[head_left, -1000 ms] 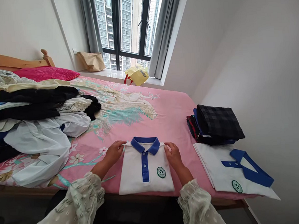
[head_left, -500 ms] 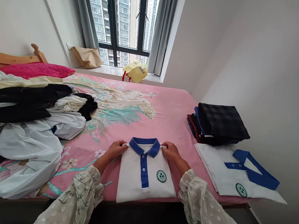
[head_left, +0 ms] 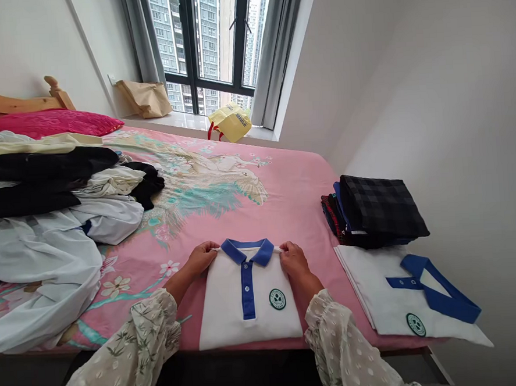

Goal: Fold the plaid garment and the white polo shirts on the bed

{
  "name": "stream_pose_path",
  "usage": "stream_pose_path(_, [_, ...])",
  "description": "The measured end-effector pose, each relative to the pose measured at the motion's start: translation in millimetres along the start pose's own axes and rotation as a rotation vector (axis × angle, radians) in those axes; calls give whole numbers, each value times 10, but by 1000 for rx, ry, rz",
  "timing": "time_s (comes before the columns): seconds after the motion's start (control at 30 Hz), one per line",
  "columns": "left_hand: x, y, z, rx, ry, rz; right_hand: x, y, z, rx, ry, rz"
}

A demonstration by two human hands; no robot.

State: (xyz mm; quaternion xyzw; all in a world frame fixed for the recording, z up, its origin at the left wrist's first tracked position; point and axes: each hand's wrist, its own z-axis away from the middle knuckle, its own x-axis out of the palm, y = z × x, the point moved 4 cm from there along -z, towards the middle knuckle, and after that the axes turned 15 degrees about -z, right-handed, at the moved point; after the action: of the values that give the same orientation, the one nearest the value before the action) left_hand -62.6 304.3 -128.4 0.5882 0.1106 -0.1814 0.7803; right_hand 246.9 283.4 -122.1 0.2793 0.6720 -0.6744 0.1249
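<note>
A folded white polo shirt (head_left: 224,311) with a blue collar, a blue button strip and a round green badge lies face up at the bed's front edge. My left hand (head_left: 203,258) pinches its left shoulder beside the collar. At the opposite shoulder my right hand (head_left: 293,258) is closed on the fabric. Both hands rest low, close to the bed's surface. To the right lies another folded white polo shirt (head_left: 372,282), its blue collar turned toward the wall.
Loose clothes (head_left: 47,246) are heaped on the left of the pink bedsheet (head_left: 301,179). Folded dark garments (head_left: 381,209) form a stack on the right. A red pillow (head_left: 56,122) lies by the headboard. A brown paper bag (head_left: 147,99) and a yellow bag (head_left: 231,123) sit at the window.
The camera view has shifted slightly. Both hands keep hold of the polo shirt's shoulders, and the shirt has barely moved.
</note>
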Motion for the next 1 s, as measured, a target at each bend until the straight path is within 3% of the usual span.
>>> stream_pose_path(0.13, [1, -30, 24, -16, 36, -26, 0, -127, 156, -131, 108, 28])
stream_pose_path(0.2, [11, -3, 30, -21, 37, -45, 62, -200, 237, -237, 93, 29])
stream_pose_path(0.27, [8, 36, 28, -42, 59, -62, 125, -193, 277, -242, 68, 15])
stream_pose_path(0.37, [-44, 72, 69, -78, 102, -62, 120, 28, 278, 24, 76, -138])
stream_pose_path(0.43, [-88, 49, 184, -101, 70, -58, 69, 232, 319, 240, 39, -293])
stream_pose_path(0.5, [-89, -18, 380, -128, -84, -39, -11, 389, 420, 365, -27, -392])
stream_pose_path(0.6, [-13, -144, 738, -200, -373, 49, -124, 483, 615, 428, -119, -458])
stream_pose_path(0.67, [58, -195, 895, -246, -450, 128, -113, 451, 692, 471, -229, -581])
stream_pose_path(0.77, [194, -208, 926, -285, -431, 309, -1, 300, 627, 524, -330, -866])
stream_pose_path(0.9, [331, -222, 808, -290, -396, 492, 172, 74, 373, 540, -281, -1052])
stream_pose_path(1.0, [278, -208, 730, -271, -344, 451, 232, -91, 326, 544, -273, -1086])
